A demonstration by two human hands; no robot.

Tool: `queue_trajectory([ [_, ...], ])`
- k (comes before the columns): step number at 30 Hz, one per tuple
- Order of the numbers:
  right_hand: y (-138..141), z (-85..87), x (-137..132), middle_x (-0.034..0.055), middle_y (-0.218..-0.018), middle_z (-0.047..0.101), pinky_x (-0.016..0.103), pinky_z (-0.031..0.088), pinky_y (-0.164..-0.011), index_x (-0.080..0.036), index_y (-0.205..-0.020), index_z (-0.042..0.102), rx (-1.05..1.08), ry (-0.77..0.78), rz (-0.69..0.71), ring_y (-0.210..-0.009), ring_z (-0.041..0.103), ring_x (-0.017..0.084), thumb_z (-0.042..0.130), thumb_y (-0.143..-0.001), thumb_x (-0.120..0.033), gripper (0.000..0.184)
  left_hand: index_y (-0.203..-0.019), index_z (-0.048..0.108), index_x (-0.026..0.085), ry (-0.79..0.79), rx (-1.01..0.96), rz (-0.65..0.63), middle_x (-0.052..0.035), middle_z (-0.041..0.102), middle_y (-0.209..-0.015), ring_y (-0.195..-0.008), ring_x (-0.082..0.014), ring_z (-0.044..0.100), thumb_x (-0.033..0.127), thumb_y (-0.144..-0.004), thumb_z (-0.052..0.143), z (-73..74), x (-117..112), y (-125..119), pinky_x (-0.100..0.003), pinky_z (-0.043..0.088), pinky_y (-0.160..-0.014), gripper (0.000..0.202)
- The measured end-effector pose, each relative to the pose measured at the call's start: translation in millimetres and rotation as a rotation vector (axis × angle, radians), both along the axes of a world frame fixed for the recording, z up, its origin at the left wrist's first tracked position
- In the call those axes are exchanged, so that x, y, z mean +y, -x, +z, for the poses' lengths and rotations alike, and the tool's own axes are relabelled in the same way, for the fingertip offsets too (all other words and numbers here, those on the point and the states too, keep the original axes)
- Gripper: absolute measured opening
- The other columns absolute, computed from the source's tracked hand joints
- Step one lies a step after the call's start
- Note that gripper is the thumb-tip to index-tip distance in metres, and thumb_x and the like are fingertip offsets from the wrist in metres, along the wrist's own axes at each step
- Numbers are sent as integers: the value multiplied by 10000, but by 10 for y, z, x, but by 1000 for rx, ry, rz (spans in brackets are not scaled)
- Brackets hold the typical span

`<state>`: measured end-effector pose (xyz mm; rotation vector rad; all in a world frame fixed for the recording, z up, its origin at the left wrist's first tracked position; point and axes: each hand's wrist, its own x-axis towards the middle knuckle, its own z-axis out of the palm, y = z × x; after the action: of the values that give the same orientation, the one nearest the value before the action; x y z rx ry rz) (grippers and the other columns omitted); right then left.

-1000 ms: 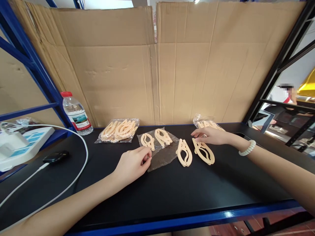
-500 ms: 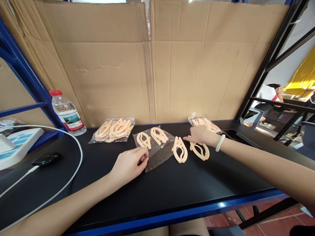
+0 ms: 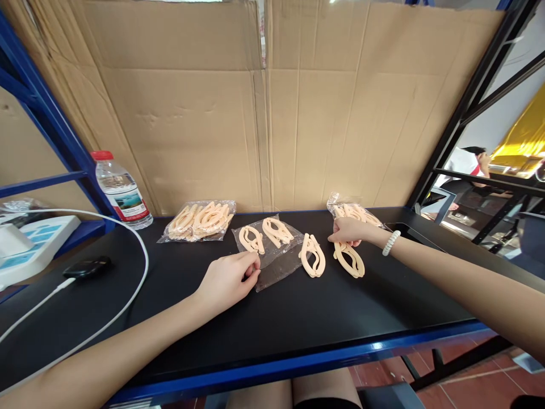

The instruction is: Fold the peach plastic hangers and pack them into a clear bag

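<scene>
My left hand [image 3: 232, 277] is closed in a pinch at the near left edge of a clear plastic bag [image 3: 281, 271]. Two cream folding hangers, the left hanger [image 3: 251, 239] and the right hanger [image 3: 277, 232], lie folded on the far part of that bag. Another folded hanger [image 3: 312, 255] rests on the black table just right of the bag. My right hand [image 3: 351, 230], with a pale beaded bracelet on its wrist, has its fingers closed on the upper end of a further folded hanger [image 3: 349, 261]; its fingers partly hide that end.
Bagged hangers [image 3: 200, 220] lie at the back left, and another bagged bundle [image 3: 357, 213] behind my right hand. A water bottle [image 3: 123, 196], power strip [image 3: 38, 244], black device [image 3: 87, 267] and white cable [image 3: 145, 272] take up the left side. Cardboard [image 3: 191, 130] walls the back.
My right hand has closed its fingers on the rightmost hanger's upper end, where its index finger pointed left before. My left hand stays on the bag. The view has shifted slightly.
</scene>
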<state>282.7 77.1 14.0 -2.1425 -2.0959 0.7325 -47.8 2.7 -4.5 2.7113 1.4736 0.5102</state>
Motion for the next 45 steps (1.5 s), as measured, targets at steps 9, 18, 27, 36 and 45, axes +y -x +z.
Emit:
queue_trajectory([
  [9, -275, 102, 53, -27, -595, 491, 178, 362, -404, -181, -664, 491, 342, 193, -24, -501, 453, 79, 760, -659, -479, 402, -776, 566, 223, 2, -16, -5, 38, 593, -693, -615, -127, 540, 204, -830, 478, -22, 12, 22, -233, 301, -553, 105],
  [18, -460, 320, -15, -41, -593, 473, 173, 258, -359, -153, -744, 617, 599, 232, 64, -465, 353, 44, 820, -600, -477, 408, -768, 571, 225, 2, -63, -23, 37, 590, -669, -597, -128, 536, 201, -820, 486, -25, -3, 32, -229, 302, -541, 102],
  [27, -115, 597, -224, -12, -734, 610, 149, 497, -518, -162, -865, 625, 1027, 102, 107, -590, 572, 63, 795, -707, -337, 291, -819, 581, 218, 3, -226, -9, 36, 587, -654, -578, -113, 542, 246, -859, 490, 19, -46, -11, -214, 385, -543, 103],
  [36, 792, 346, -544, 29, -759, 674, 203, 612, -615, -149, -860, 606, 1133, -4, 173, -656, 711, 139, 793, -721, -305, 280, -1081, 527, 165, 619, -982, 4, -53, 668, -899, -498, -113, 630, 467, -782, 656, 128, -106, -114, -225, 501, -434, 443],
  [45, 1007, 249, -638, 14, -704, 692, 224, 610, -559, -154, -793, 576, 1066, -168, 181, -626, 727, 168, 801, -684, -350, 317, -971, 600, 129, 687, -1067, -33, 50, 607, -577, -446, -60, 547, 281, -732, 746, 94, -66, -63, -154, 437, -433, 318],
])
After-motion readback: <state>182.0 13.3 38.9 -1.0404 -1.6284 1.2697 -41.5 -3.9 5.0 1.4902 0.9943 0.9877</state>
